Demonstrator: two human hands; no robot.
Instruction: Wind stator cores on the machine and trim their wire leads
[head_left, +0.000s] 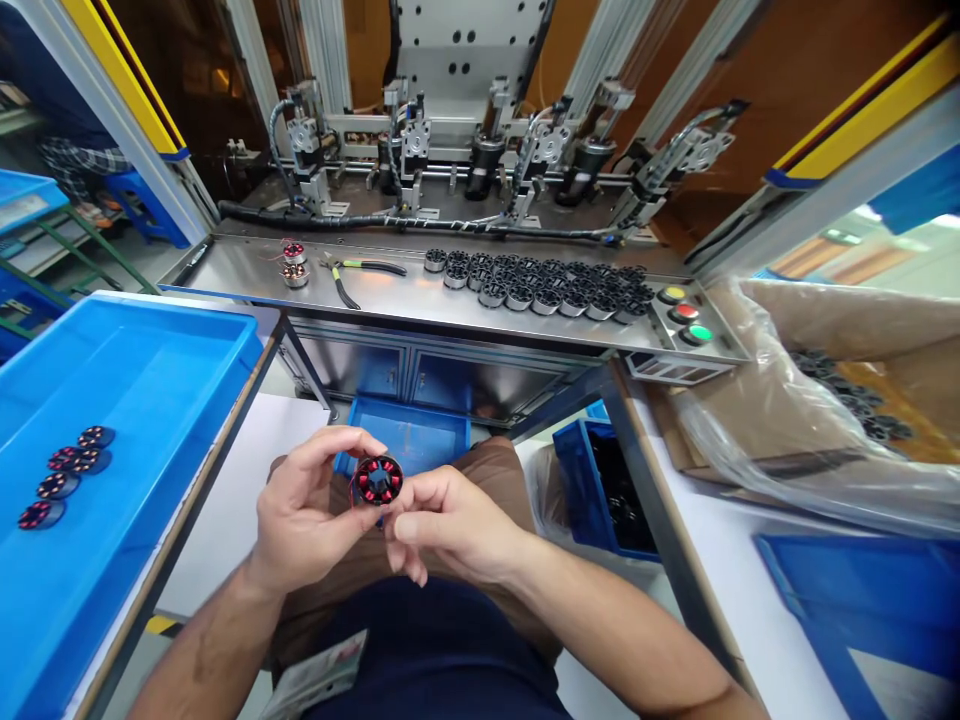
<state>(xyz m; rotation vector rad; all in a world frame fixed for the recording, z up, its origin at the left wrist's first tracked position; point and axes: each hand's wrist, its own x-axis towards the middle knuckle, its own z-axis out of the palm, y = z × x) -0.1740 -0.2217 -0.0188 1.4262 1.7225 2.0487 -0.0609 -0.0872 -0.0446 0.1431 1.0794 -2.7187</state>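
Observation:
My left hand (311, 510) grips a wound motor stator (379, 481) by its rim, between thumb and fingers. Red copper windings and a dark centre face up towards me, and a thin red wire hangs at its left side. At the stator's lower right edge is my right hand (450, 525), its thumb and index finger pinched together. Whatever lies between those fingertips is hidden. Both hands are above my lap, in front of the metal bench.
Pliers (360, 268) and two wound stators (295, 268) lie on the bench (255, 275), left of many black stators (547, 285). Push buttons (684, 313) are at right. A blue tray (150, 370) holds several wound stators. A plastic-lined carton (885, 300) stands right.

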